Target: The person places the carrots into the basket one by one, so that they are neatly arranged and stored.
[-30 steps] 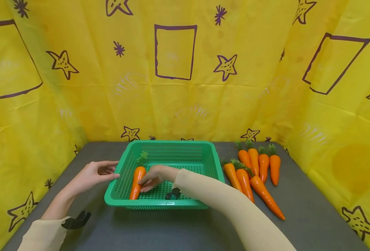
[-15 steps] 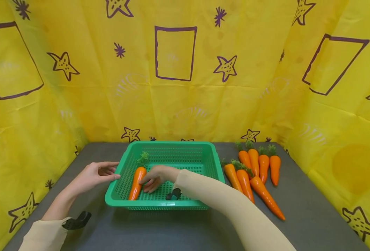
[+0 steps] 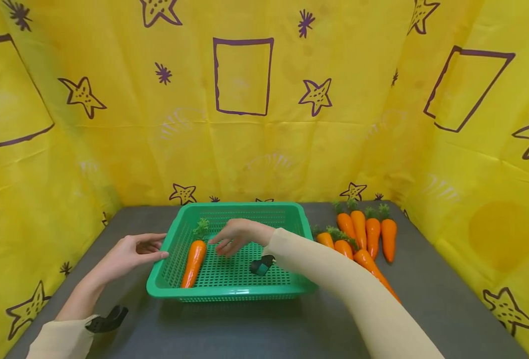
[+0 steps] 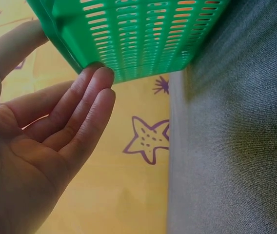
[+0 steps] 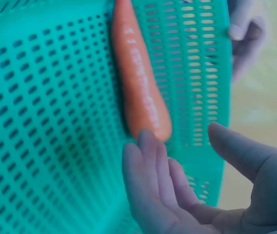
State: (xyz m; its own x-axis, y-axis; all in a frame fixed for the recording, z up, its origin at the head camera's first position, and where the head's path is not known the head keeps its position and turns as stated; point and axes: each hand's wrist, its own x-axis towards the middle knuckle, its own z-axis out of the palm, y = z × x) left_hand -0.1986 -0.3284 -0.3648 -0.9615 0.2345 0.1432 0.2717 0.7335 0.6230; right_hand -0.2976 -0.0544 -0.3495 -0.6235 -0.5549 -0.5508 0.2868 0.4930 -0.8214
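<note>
One orange carrot (image 3: 194, 264) with a green leafy top lies along the left inner side of a green plastic basket (image 3: 242, 292). My right hand (image 3: 235, 234) hovers inside the basket just right of the carrot, fingers spread and holding nothing. In the right wrist view its fingertips overlap the carrot's thick end (image 5: 153, 122), with the thumb apart. My left hand (image 3: 134, 252) is at the basket's left rim from outside. Seen from the left wrist, its thumb and fairly straight fingers (image 4: 97, 105) touch the outer wall of the basket (image 4: 75, 39).
Several more carrots (image 3: 373, 237) with green tops lie in a loose bunch on the grey table (image 3: 430, 299), right of the basket. My right sleeve (image 3: 336, 279) passes over the basket's front right corner. A yellow patterned cloth (image 3: 246, 159) encloses the back and sides.
My right hand has let go of the carrot and moved up and to the right of it. The carrot stays in the basket. My left hand keeps its place at the rim.
</note>
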